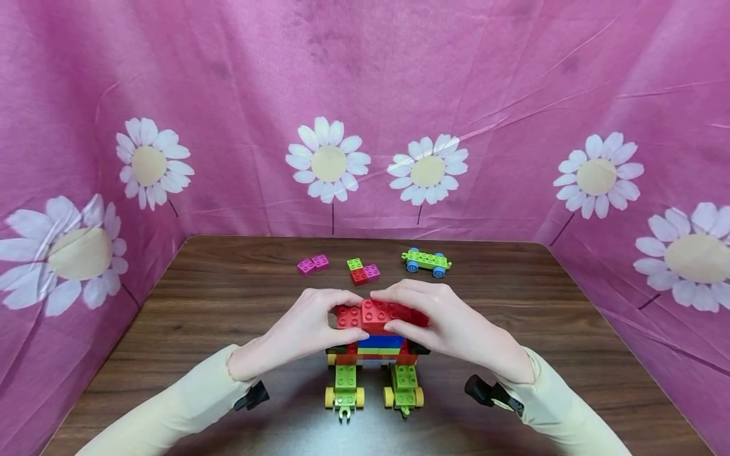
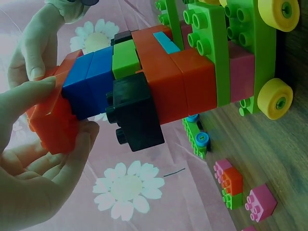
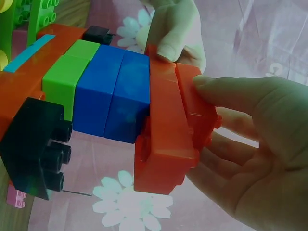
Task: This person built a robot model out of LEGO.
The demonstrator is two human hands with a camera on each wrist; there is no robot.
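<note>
Fabric (image 1: 365,69) with daisies (image 1: 327,163) backs a wood-grain table (image 1: 205,291), where left fingers (image 1: 340,296) and right fingers (image 1: 402,296) grip red bricks (image 1: 375,312).

Head view: looks forward and down at the block tower (image 1: 380,342) from farther back, above its near side. Left wrist view: peeks in close from the tower's left, turned sideways. Right wrist view: just as close from its right, turned the other way. Shows its red top (image 3: 168,106) in both wrist views.
</note>
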